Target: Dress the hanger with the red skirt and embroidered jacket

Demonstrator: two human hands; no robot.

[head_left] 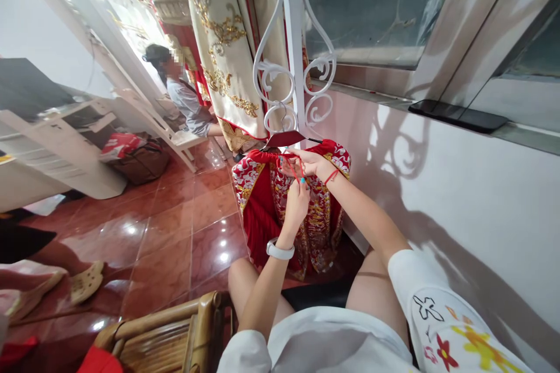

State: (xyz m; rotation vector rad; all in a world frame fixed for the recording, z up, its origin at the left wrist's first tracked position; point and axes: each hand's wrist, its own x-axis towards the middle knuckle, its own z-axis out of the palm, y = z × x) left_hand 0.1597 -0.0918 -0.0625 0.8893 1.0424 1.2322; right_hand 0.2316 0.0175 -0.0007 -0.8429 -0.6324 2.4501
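Note:
A red garment (321, 204) with gold and white embroidery hangs in front of me on a dark red hanger (285, 139). At its neckline, my left hand (298, 201), with a white watch on the wrist, pinches a thin red cord (298, 167). Just above it, my right hand (308, 161) reaches in from the right, the cord looped across its bent fingers. Some of its fingertips are hidden against the collar. A red string bracelet circles the right wrist.
White scrolled metalwork (292, 41) rises behind the hanger, beside a cream gold-embroidered cloth (227, 41). A black phone-like object (459, 116) lies on the window ledge at right. A bamboo chair (161, 338) stands at lower left. Another person (184, 99) sits farther back.

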